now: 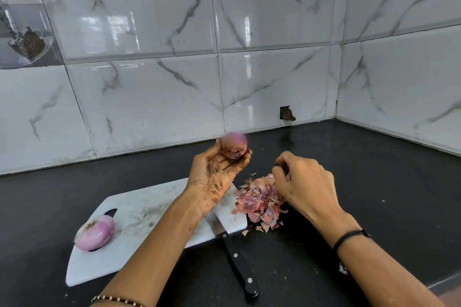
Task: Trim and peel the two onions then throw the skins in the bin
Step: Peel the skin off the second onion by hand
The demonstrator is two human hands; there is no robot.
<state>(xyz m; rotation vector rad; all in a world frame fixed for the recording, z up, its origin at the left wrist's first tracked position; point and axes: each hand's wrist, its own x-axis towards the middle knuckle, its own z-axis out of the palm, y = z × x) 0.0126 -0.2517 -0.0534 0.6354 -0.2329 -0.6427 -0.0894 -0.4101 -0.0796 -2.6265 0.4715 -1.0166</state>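
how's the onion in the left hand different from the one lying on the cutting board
The held onion is raised off the counter in the left hand, fingers cupped round it; the board onion lies on its side at the left end of the cutting board. The held onion shows ragged papery skin scraps at its near end; the board onion looks smooth and fully peeled, with a trimmed brownish end. Both are pinkish-purple onions.

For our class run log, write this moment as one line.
left hand: holds part-peeled red onion | right hand: pinches onion skins at pile | peeled onion: on cutting board | knife: idle
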